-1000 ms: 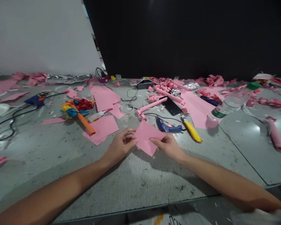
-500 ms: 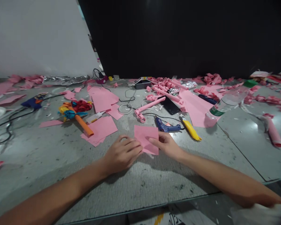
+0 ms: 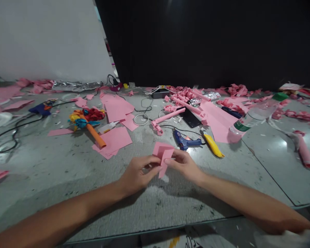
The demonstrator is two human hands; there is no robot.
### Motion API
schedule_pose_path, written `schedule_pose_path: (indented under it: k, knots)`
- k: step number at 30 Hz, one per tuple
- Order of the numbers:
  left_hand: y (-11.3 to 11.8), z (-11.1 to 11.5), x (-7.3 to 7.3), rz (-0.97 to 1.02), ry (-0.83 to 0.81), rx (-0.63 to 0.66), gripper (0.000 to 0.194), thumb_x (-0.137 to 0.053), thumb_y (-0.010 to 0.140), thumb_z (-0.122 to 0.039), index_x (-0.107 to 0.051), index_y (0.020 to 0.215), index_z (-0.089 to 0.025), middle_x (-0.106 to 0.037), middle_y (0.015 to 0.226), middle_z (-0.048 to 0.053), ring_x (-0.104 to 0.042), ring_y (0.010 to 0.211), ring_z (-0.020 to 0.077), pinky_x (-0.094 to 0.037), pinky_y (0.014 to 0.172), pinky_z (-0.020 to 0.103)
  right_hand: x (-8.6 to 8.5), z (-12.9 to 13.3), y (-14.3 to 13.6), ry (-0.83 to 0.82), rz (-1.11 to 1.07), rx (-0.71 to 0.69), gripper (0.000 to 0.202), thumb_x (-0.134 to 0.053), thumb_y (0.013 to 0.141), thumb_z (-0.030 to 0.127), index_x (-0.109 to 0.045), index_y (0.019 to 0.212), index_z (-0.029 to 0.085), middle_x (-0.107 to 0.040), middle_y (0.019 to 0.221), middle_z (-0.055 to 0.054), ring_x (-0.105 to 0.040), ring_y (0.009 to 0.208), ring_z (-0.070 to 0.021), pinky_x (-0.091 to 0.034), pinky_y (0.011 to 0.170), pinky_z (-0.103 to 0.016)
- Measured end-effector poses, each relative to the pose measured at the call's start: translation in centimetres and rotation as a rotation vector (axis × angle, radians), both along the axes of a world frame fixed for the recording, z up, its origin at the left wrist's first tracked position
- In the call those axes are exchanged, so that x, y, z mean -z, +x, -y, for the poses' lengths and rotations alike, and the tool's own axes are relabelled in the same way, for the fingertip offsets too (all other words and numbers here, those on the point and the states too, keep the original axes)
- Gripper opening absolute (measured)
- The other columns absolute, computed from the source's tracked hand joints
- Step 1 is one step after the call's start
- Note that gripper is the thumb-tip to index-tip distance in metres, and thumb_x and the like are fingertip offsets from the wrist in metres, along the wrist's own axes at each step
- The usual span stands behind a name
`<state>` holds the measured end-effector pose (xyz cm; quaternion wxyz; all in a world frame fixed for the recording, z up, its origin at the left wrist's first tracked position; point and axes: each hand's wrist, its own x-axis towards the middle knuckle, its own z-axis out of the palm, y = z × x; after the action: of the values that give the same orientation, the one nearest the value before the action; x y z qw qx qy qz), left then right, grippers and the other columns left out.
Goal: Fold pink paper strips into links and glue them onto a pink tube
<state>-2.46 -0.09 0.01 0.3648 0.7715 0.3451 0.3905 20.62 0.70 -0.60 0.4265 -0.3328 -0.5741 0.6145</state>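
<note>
A small piece of pink paper is held between my two hands above the front of the table, bent along its middle. My left hand pinches its left side between thumb and fingers. On the right side, my right hand grips it, the thumb pressed on the near face and the fingers behind. Just beyond my right hand lies a blue glue gun. A yellow utility knife rests to the right of that. Pink paper sheets lie in a stack beyond my left hand.
An orange paper tube with colourful crumpled paper lies at left. Further back are a phone, a pink paper roll and a white ring. A plastic bottle leans at right. Cables cross the left side.
The pink paper, flat half a second ago, is now bent and raised off the table. My left hand has turned from lying over its edge to pinching it. The view has shifted slightly.
</note>
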Motion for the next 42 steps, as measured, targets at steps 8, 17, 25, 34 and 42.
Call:
schedule_pose_path:
  k: [8, 17, 25, 34, 42]
  knots:
    - [-0.2, -0.6, 0.0, 0.247, -0.292, -0.111, 0.027, -0.078, 0.095, -0.043, -0.067, 0.103, -0.02, -0.062, 0.085, -0.001, -0.056, 0.074, 0.0127, -0.045, 0.068, 0.024, -0.4, 0.8, -0.2, -0.077, 0.041, 0.022, 0.034, -0.089, 0.088, 0.046, -0.083, 0.108, 0.019, -0.082, 0.098, -0.006, -0.073, 0.085, -0.0191, -0.059, 0.082, -0.033]
    - [1.0, 0.4, 0.0, 0.259, -0.418, -0.072, 0.026, -0.077, 0.096, -0.04, -0.076, 0.085, -0.016, -0.062, 0.069, -0.002, -0.053, 0.062, 0.0104, -0.044, 0.06, 0.023, -0.2, 1.3, -0.6, -0.125, 0.137, 0.015, 0.036, -0.089, 0.085, 0.048, -0.08, 0.104, 0.019, -0.082, 0.101, -0.007, -0.075, 0.086, -0.0206, -0.06, 0.081, -0.035]
    - [1.0, 0.4, 0.0, 0.293, -0.444, -0.028, 0.024, -0.071, 0.1, -0.036, -0.078, 0.089, -0.016, -0.068, 0.072, 0.0, -0.061, 0.062, 0.0104, -0.05, 0.06, 0.022, -1.3, 1.7, -0.5, -0.105, 0.144, -0.081, 0.038, -0.079, 0.095, 0.051, -0.082, 0.109, 0.016, -0.083, 0.098, -0.009, -0.077, 0.088, -0.0228, -0.06, 0.081, -0.035]
    - [1.1, 0.4, -0.3, 0.318, -0.468, -0.009, 0.027, -0.069, 0.1, -0.033, -0.075, 0.081, -0.016, -0.068, 0.068, 0.0, -0.062, 0.062, 0.0105, -0.052, 0.061, 0.021, -0.9, 2.0, -0.6, -0.118, 0.235, 0.003, 0.039, -0.08, 0.093, 0.055, -0.082, 0.098, 0.016, -0.081, 0.088, -0.008, -0.076, 0.081, -0.024, -0.06, 0.074, -0.036]
    - [1.1, 0.4, -0.5, 0.316, -0.49, -0.002, 0.028, -0.068, 0.1, -0.036, -0.076, 0.082, -0.016, -0.068, 0.067, 0.0, -0.063, 0.062, 0.0117, -0.053, 0.062, 0.023, -1.3, 2.1, -0.9, -0.091, 0.239, 0.012, 0.038, -0.081, 0.092, 0.055, -0.083, 0.095, 0.017, -0.083, 0.089, -0.009, -0.076, 0.079, -0.024, -0.06, 0.073, -0.037]
